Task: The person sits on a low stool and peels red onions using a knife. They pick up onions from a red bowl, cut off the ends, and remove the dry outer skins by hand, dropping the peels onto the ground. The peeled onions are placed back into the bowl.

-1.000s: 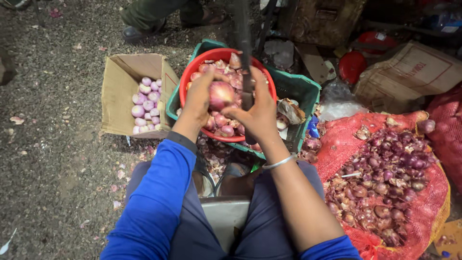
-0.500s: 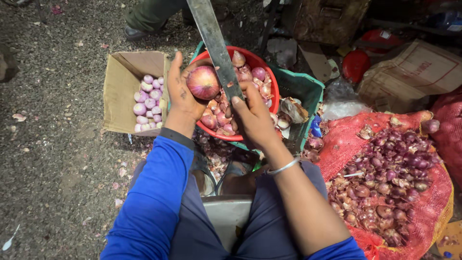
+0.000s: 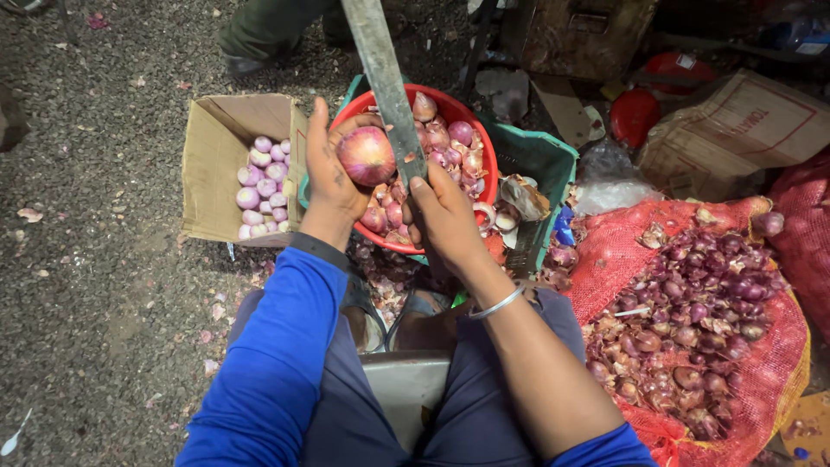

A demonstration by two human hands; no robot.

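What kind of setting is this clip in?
Likely an outdoor market sorting spot: gravel ground, a red mesh sack of unpeeled onions, a cardboard box of peeled ones.

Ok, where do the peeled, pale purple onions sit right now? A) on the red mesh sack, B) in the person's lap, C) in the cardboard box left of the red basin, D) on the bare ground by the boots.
C: the pale peeled onions lie piled inside the open cardboard box, left of the red basin, while the left hand holds one onion against the long blade.
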